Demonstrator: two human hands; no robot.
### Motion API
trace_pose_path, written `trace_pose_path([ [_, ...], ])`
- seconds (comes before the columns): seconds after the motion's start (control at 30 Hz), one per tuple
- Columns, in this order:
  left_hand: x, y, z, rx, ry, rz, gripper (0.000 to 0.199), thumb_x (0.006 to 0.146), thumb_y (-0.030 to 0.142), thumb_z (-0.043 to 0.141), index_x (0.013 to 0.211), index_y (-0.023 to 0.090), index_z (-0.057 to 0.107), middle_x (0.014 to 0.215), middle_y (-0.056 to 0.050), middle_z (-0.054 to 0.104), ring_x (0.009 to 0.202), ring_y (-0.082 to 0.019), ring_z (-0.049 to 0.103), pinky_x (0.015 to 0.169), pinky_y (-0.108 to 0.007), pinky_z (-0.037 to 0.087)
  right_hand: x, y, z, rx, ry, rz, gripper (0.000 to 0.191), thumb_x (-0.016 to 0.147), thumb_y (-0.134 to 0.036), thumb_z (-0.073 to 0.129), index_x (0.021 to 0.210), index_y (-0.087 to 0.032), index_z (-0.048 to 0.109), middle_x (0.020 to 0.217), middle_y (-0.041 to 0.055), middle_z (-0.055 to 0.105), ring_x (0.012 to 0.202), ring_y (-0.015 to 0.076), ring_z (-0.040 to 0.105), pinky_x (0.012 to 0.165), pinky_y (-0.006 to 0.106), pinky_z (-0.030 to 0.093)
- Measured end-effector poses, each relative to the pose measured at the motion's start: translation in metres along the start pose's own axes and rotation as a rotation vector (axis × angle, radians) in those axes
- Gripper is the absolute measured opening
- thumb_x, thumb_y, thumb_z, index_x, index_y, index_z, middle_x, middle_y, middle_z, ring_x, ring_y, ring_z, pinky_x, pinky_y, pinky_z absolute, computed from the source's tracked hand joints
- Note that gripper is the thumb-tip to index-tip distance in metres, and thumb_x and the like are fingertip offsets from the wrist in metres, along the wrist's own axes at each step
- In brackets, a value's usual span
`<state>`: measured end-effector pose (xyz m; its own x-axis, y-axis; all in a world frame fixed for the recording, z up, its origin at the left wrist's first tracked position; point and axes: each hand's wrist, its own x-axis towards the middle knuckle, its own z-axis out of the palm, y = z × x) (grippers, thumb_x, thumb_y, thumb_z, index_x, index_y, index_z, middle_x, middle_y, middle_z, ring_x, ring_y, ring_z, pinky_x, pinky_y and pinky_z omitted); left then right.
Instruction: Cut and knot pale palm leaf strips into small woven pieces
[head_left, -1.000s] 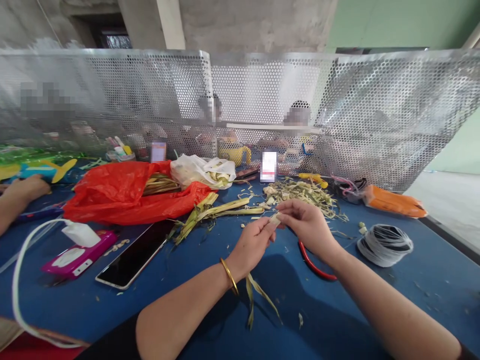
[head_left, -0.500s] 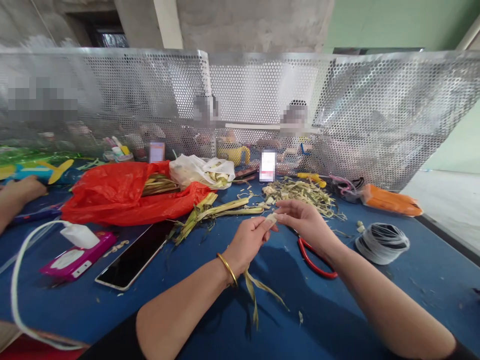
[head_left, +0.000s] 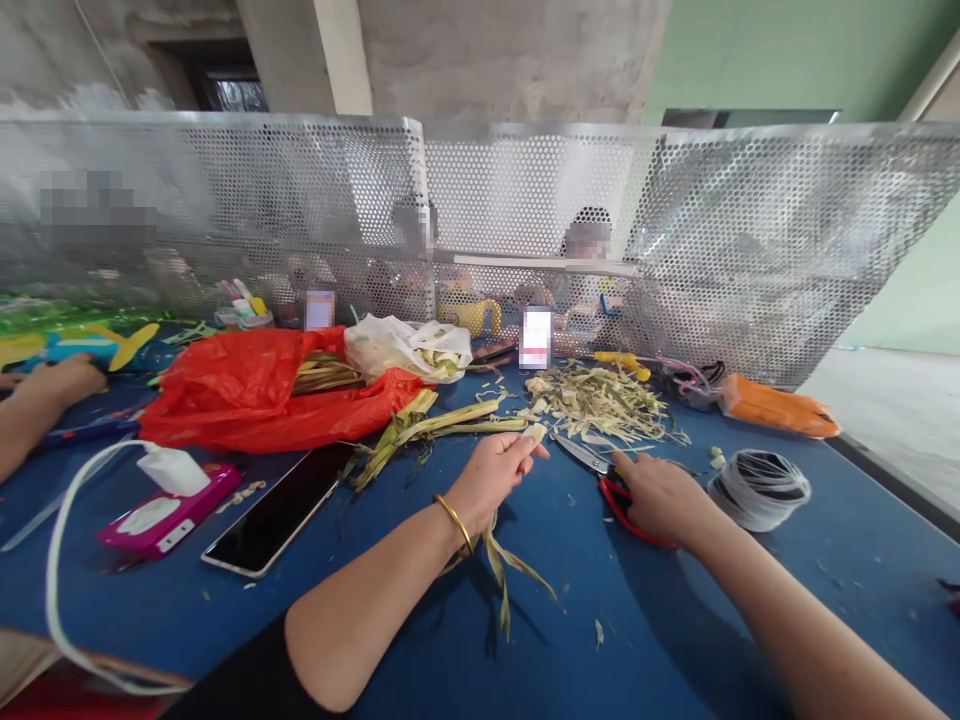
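Observation:
My left hand [head_left: 491, 470] is closed around a bundle of dried leaf strips. Its pale cut end [head_left: 535, 433] sticks out past thumb and forefinger, and loose strip ends [head_left: 504, 575] hang out below the wrist. To the right, my right hand [head_left: 660, 497] has its fingers curled over the red handles of the scissors [head_left: 589, 456], which lie on the blue table. The metal blades point away to the left, and part of the handles is hidden under the hand. Just beyond the blades is a pile of leaf trimmings [head_left: 600, 400].
Long stalks [head_left: 450, 422] lie beside a red plastic bag [head_left: 225, 395] and a white bag [head_left: 375, 345]. A black-screened phone [head_left: 277, 520] and purple power strip [head_left: 169, 515] sit left. Grey cord [head_left: 759, 490] and an orange packet [head_left: 776, 405] are right. A co-worker's hand [head_left: 64, 385] shows far left.
My right hand has left the pale end of the leaf bundle and moved down and right onto the scissors' handles. My left hand still holds the bundle in nearly the same place.

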<state>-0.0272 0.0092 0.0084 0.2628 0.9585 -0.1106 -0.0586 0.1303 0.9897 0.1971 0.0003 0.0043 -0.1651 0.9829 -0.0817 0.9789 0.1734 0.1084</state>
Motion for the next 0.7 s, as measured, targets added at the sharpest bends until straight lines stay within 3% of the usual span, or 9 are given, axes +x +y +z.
trace_pose_path([
  [0.1, -0.002, 0.003, -0.002, -0.012, -0.016, 0.010, 0.029, 0.082, 0.041, 0.053, 0.076, 0.014, 0.061, 0.056, 0.006, 0.037, 0.043, -0.004, 0.022, 0.042, -0.020, 0.013, 0.001, 0.003, -0.002, 0.032, 0.007, 0.005, 0.048, 0.072, -0.011, 0.050, 0.119, -0.014, 0.058, 0.094, 0.0179, 0.069, 0.085, 0.0308, 0.066, 0.064, 0.033, 0.043],
  [0.17, -0.002, 0.005, -0.003, -0.029, -0.010, 0.011, 0.029, 0.082, 0.042, 0.054, 0.076, 0.015, 0.059, 0.057, 0.006, 0.036, 0.043, -0.004, 0.021, 0.042, -0.020, 0.013, 0.002, 0.005, -0.004, 0.172, 0.039, -0.010, 0.045, 0.076, -0.019, 0.051, 0.120, -0.018, 0.058, 0.091, 0.0128, 0.070, 0.084, 0.0285, 0.065, 0.066, 0.033, 0.043],
  [0.3, 0.000, 0.004, -0.005, -0.069, 0.002, 0.014, 0.030, 0.081, 0.044, 0.055, 0.078, 0.014, 0.059, 0.057, 0.007, 0.034, 0.044, -0.004, 0.020, 0.041, -0.021, 0.011, 0.002, 0.001, -0.004, 0.852, 0.064, -0.100, 0.048, 0.078, -0.029, 0.053, 0.125, -0.018, 0.053, 0.067, -0.0007, 0.060, 0.061, 0.0187, 0.059, 0.058, 0.030, 0.045],
  [0.4, 0.002, 0.003, -0.006, -0.093, 0.000, 0.007, 0.031, 0.080, 0.046, 0.055, 0.082, 0.015, 0.060, 0.058, 0.007, 0.034, 0.044, -0.004, 0.020, 0.041, -0.020, 0.011, -0.002, -0.007, -0.006, 1.196, 0.030, -0.181, 0.049, 0.076, -0.037, 0.061, 0.120, -0.018, 0.051, 0.067, -0.0040, 0.055, 0.060, 0.0148, 0.056, 0.059, 0.029, 0.048],
  [0.5, 0.004, 0.002, -0.006, -0.096, 0.033, 0.007, 0.032, 0.078, 0.047, 0.057, 0.081, 0.015, 0.061, 0.058, 0.007, 0.034, 0.043, -0.004, 0.021, 0.042, -0.020, 0.011, -0.006, -0.014, -0.009, 1.163, 0.021, -0.218, 0.055, 0.071, -0.042, 0.068, 0.118, -0.021, 0.048, 0.079, -0.0022, 0.057, 0.070, 0.0150, 0.057, 0.065, 0.027, 0.049],
  [0.7, 0.006, 0.002, -0.005, -0.073, 0.119, 0.058, 0.033, 0.075, 0.047, 0.059, 0.075, 0.015, 0.062, 0.054, 0.007, 0.035, 0.043, -0.005, 0.023, 0.043, -0.021, 0.013, -0.013, -0.019, -0.015, 0.819, 0.128, -0.204, 0.060, 0.068, -0.044, 0.071, 0.120, -0.023, 0.049, 0.098, 0.0026, 0.063, 0.077, 0.0173, 0.058, 0.069, 0.028, 0.048],
])
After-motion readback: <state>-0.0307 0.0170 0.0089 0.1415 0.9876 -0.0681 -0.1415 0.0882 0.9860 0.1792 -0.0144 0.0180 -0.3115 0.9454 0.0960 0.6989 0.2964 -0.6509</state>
